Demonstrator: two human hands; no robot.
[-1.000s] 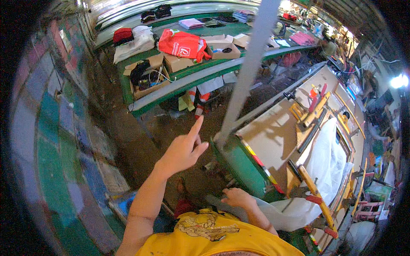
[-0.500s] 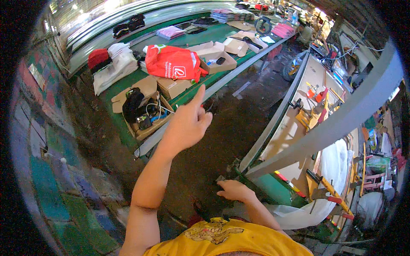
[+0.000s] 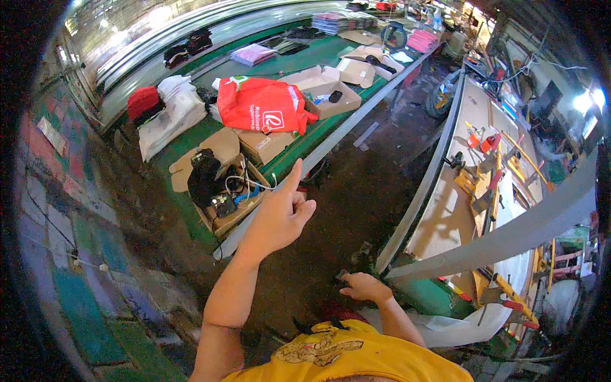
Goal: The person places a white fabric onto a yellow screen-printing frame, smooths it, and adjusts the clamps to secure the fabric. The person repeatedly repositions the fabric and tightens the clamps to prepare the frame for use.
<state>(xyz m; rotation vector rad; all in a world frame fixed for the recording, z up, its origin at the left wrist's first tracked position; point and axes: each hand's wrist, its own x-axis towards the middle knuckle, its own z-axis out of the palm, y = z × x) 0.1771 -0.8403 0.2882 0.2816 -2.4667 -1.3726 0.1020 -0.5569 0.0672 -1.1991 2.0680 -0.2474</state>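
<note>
Left hand (image 3: 277, 219): index out, rest curled, empty. Right hand (image 3: 368, 288): fingers half-curled, contents unclear. Open box (image 3: 239, 222), red bag (image 3: 254, 105) along near edge of table (image 3: 280, 64), neither picked up.

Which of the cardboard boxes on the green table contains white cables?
The open box at the near end of the table, left of the left hand; unlike the others, it shows white cables.
</note>
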